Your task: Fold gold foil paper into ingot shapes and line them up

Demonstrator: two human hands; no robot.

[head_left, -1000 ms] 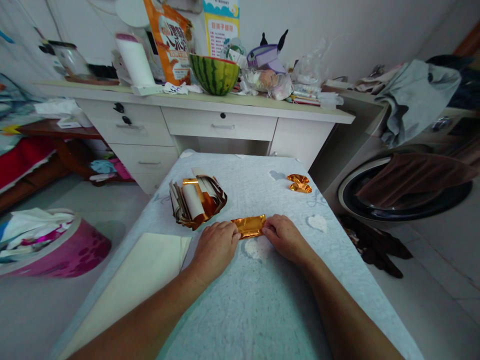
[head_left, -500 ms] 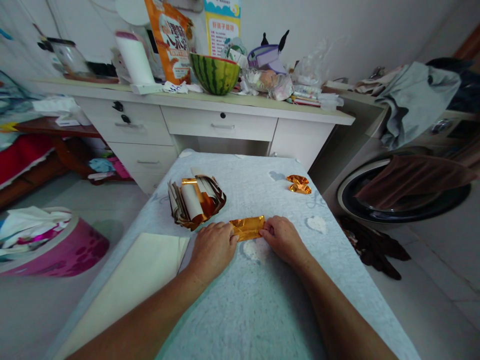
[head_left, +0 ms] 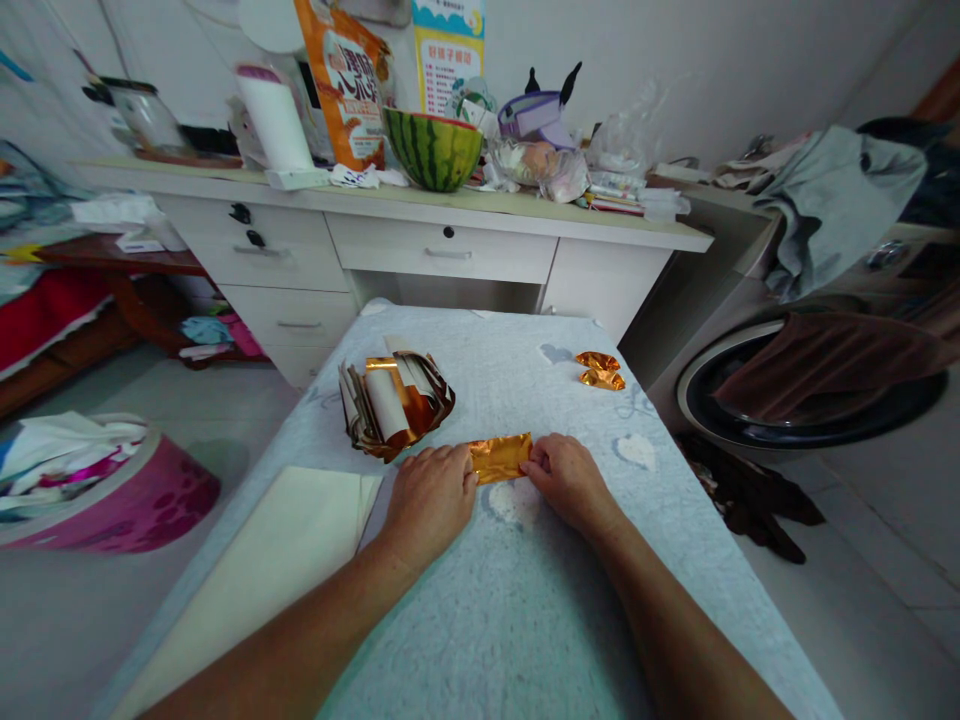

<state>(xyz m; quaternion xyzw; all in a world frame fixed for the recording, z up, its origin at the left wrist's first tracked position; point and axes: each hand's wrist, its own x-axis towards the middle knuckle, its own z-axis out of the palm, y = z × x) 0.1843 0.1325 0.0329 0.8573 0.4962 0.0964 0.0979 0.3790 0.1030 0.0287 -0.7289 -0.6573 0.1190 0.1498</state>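
Between my two hands a flat, folded strip of gold foil paper lies low over the cloth-covered table. My left hand grips its left end, fingers closed. At the right end, my right hand pinches the edge between thumb and fingers. Just beyond my left hand sits a stack of gold-and-white foil sheets, curled up at the sides. Two finished-looking gold foil pieces, pinched in the middle, rest at the table's far right. A pale folded sheet lies under my left forearm.
A white cabinet stands behind the table, carrying a cut watermelon, an orange snack bag and plastic bags. A washing machine is on the right. A pink bin stands on the floor at left.
My left fingers have closed further over the left end of the foil strip, covering more of it. The whole view has shifted slightly; otherwise the hands stay in place.
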